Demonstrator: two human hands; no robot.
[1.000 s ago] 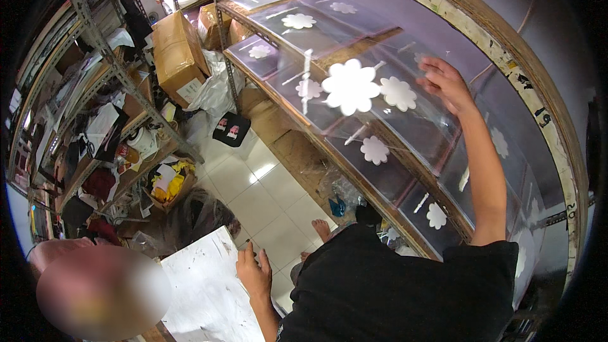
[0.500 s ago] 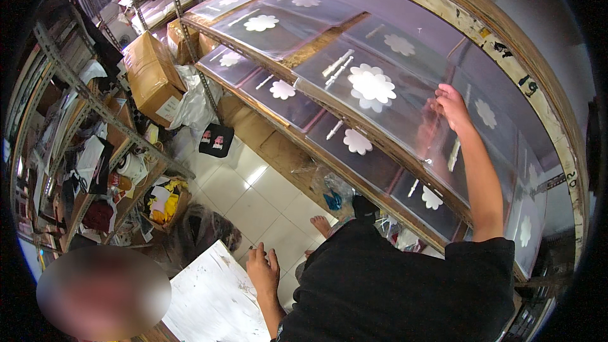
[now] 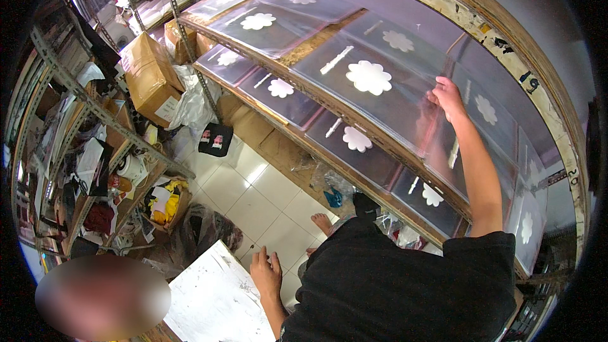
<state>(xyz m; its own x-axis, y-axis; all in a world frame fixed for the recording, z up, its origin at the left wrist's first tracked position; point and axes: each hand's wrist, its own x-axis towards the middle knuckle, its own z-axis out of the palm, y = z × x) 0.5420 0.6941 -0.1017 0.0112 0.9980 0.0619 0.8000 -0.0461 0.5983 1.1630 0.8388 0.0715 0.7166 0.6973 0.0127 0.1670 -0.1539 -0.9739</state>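
My right hand (image 3: 447,99) pinches the far right edge of a clear plastic sheet (image 3: 405,104) on the upper shelf. A white scalloped flower shape (image 3: 369,78) and a slim white bar (image 3: 336,60) show on that sheet, which lies nearly flat over its place. Other clear sheets with the same flower and bar lie beside it, among them one with a flower (image 3: 258,21) to the left. Low in front of me, my left hand (image 3: 266,273) hangs with fingers loosely apart, holding nothing, next to a white board (image 3: 218,297) with dark smudges.
A lower shelf (image 3: 297,132) bears more flower sheets. At left, a metal rack (image 3: 95,104) is crammed with papers and cloth. A large cardboard box (image 3: 147,69), a plastic bag (image 3: 190,98) and a box of yellow cloth (image 3: 166,206) stand near the tiled floor (image 3: 253,199).
The held sheet has come down and shifted left, so its doubled flower and bar now look single. My right hand moved slightly left and closed tighter. My left hand barely moved.
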